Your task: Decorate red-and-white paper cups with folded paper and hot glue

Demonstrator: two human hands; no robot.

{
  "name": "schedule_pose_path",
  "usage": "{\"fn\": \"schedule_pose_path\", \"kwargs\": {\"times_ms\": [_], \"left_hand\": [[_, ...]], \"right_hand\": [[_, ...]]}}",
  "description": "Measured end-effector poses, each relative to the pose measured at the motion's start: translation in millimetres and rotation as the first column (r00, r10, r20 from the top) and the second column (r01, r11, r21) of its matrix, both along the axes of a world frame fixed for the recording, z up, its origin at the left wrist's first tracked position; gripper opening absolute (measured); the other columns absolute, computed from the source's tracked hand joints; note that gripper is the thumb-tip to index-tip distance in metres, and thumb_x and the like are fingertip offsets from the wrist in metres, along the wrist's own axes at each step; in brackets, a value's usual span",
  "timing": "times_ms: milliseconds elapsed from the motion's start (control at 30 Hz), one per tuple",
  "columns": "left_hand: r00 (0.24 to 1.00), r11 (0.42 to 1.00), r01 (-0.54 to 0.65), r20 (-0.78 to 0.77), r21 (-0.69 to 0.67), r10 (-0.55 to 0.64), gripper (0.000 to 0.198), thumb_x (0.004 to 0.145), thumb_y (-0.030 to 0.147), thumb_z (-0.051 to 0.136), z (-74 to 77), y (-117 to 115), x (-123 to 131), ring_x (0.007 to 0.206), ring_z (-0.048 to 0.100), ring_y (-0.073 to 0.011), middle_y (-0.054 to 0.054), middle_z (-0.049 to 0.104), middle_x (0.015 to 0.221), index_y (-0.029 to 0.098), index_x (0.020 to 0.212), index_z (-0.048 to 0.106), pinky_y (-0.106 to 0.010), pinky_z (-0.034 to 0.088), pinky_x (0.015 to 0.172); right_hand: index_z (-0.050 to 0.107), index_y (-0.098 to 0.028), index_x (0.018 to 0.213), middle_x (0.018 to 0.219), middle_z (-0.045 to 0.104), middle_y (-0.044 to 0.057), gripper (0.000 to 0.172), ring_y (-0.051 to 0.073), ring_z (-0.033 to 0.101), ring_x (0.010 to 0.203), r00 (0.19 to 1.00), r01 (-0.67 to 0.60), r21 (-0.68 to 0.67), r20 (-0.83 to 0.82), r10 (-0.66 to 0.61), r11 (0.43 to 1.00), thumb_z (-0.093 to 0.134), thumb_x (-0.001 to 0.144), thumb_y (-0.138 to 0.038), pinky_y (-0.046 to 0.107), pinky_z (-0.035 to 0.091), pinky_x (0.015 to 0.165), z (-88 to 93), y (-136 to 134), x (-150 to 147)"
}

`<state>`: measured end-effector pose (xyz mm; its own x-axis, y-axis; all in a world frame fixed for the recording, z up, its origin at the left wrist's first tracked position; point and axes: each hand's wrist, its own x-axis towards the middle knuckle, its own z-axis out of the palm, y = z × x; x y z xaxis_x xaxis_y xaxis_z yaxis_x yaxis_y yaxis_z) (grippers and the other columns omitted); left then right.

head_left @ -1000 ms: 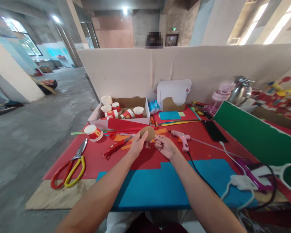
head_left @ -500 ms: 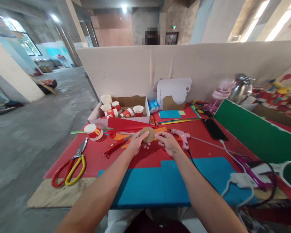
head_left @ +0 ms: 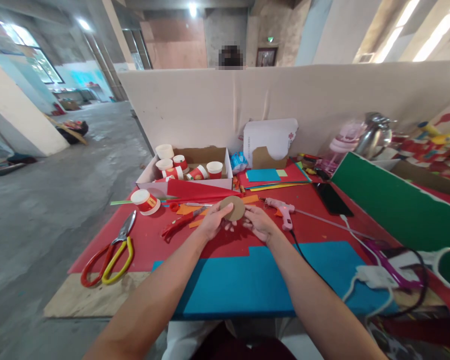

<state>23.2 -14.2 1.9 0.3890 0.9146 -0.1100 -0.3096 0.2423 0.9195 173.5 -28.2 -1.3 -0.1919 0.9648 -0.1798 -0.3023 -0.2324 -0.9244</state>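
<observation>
A round brown cardboard disc (head_left: 233, 208) is held up over the red table covering, in the middle of the view. My left hand (head_left: 213, 220) grips it from the left, thumb on top and fingers beneath. At the disc's right edge, the closed fingers of my right hand (head_left: 259, 223) touch or pinch the rim. Just right of that hand lies a pink glue gun (head_left: 284, 212). Red-handled pliers (head_left: 180, 224) and orange paper strips (head_left: 250, 199) rest near the hands.
Large scissors (head_left: 116, 250) and a paper cup (head_left: 145, 202) lie to the left. Behind stands a box (head_left: 187, 189) of cups. A phone (head_left: 333, 199), cables, and a green panel (head_left: 393, 212) are at right. Blue sheets (head_left: 240, 290) cover the front edge.
The disc has shifted slightly right in my left hand. My right hand's fingers now meet the disc's right edge more closely.
</observation>
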Motion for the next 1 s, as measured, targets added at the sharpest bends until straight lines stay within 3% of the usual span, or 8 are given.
{"fn": "schedule_pose_path", "kwargs": {"times_ms": [167,267,400,567,700,767,867,1000], "left_hand": [[0.984,0.986,-0.165,0.079,0.033,0.162,0.041,0.069,0.049,0.068,2.0,8,-8,0.033,0.044,-0.0066,0.001,0.06,0.05,0.014,0.086,0.055,-0.023,0.045,0.042],[0.966,0.97,-0.244,0.089,0.008,0.242,0.041,0.067,0.048,0.071,0.4,15,-14,0.032,0.043,-0.0058,0.003,0.058,0.05,0.015,0.084,0.053,-0.023,0.044,0.043],[0.964,0.968,-0.25,0.091,-0.008,0.25,0.041,0.067,0.046,0.071,-1.9,18,-16,0.033,0.044,-0.0065,0.002,0.059,0.05,0.015,0.085,0.053,-0.023,0.045,0.043],[0.97,0.973,-0.233,0.076,-0.004,0.232,0.037,0.07,0.044,0.068,-1.9,15,-13,0.033,0.045,-0.0075,0.0,0.06,0.05,0.014,0.085,0.053,-0.023,0.044,0.041],[0.985,0.988,-0.153,0.083,-0.007,0.153,0.035,0.069,0.036,0.067,-1.6,11,-8,0.039,0.052,-0.0105,-0.002,0.065,0.06,0.012,0.091,0.056,-0.023,0.044,0.041],[0.99,0.995,-0.105,0.092,0.006,0.104,0.038,0.067,0.033,0.068,-2.4,9,-4,0.048,0.059,-0.0136,-0.004,0.067,0.069,0.012,0.098,0.056,-0.023,0.045,0.043],[0.999,1.0,-0.019,0.03,0.008,0.018,0.045,0.066,0.033,0.07,-5.5,6,0,0.06,0.063,-0.0161,-0.005,0.068,0.078,0.012,0.103,0.057,-0.026,0.049,0.05],[0.993,0.99,-0.029,-0.112,0.138,0.044,0.038,0.064,0.035,0.074,-10.1,10,-4,0.068,0.059,-0.0118,-0.003,0.065,0.08,0.012,0.091,0.061,-0.022,0.046,0.061]], "right_hand": [[0.06,-0.018,0.062,0.061,0.057,-0.001,0.025,0.009,0.048,0.054,0.977,0.17,0.174,0.101,-0.189,0.97,0.067,0.068,-0.041,0.022,0.038,0.053,-5.8,4,2],[0.063,-0.02,0.065,0.067,0.063,0.001,0.022,0.015,0.059,0.072,0.967,0.121,0.285,0.182,-0.178,0.951,0.063,0.074,-0.039,0.029,0.045,0.075,-4.5,4,2],[0.067,-0.022,0.076,0.078,0.068,0.002,0.009,0.019,0.063,0.085,0.953,0.121,0.339,0.224,-0.205,0.933,0.066,0.072,-0.031,0.034,0.045,0.084,-2.5,4,4],[0.067,-0.022,0.076,0.076,0.069,0.003,0.008,0.018,0.063,0.077,0.905,0.182,0.365,0.301,-0.301,0.913,0.067,0.072,-0.029,0.032,0.048,0.077,0.7,3,11],[0.063,-0.023,0.09,0.074,0.067,0.001,0.02,0.015,0.059,0.063,0.899,0.25,0.345,0.265,-0.35,0.905,0.063,0.074,-0.036,0.027,0.047,0.056,3.3,4,11],[0.061,-0.022,0.094,0.072,0.064,0.0,0.028,0.013,0.056,0.056,0.927,0.212,0.317,0.235,-0.293,0.925,0.065,0.071,-0.038,0.024,0.043,0.047,3.6,4,8],[0.059,-0.019,0.084,0.059,0.056,-0.004,0.027,0.009,0.047,0.046,0.934,0.107,0.309,0.295,-0.202,0.945,0.065,0.069,-0.041,0.021,0.036,0.042,2.9,3,6],[0.055,-0.018,0.07,0.048,0.047,-0.007,0.024,0.007,0.04,0.04,0.893,0.024,0.329,0.418,-0.168,0.944,0.06,0.072,-0.041,0.021,0.031,0.042,1.5,0,7]]}}
